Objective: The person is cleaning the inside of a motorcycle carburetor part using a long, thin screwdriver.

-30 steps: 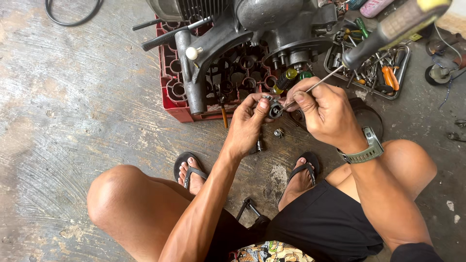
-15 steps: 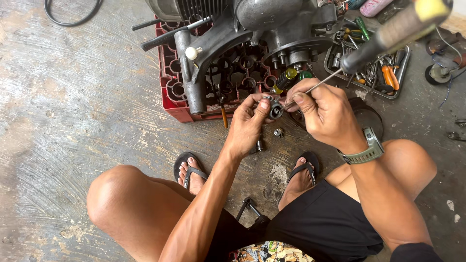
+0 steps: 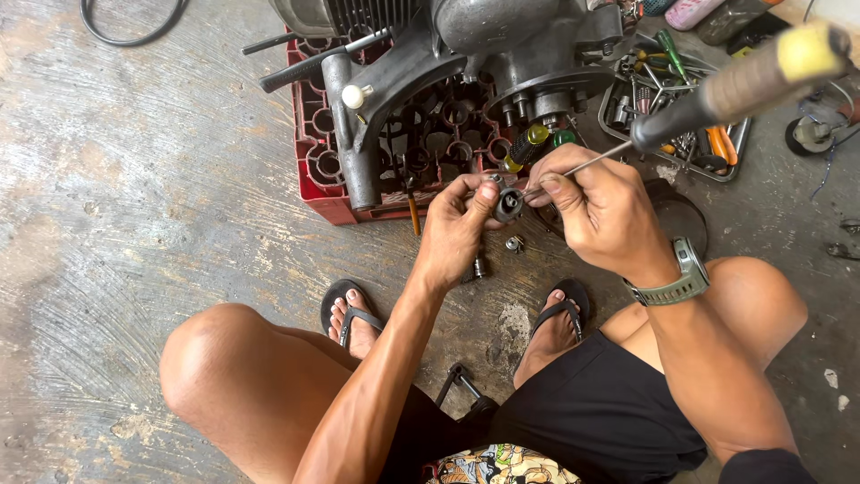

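Bushing [image 3: 507,204], small round metal, sat pinched in our left hand [image 3: 454,235] fingertips above floor; right hand [image 3: 602,215] clamped screwdriver [image 3: 717,90], tip inside. We judged it light, rigid, probably greasy; outer rim best hold.

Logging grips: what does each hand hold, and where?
Left hand pinches a small round metal part by its rim; right hand grips a screwdriver by its thin shaft.
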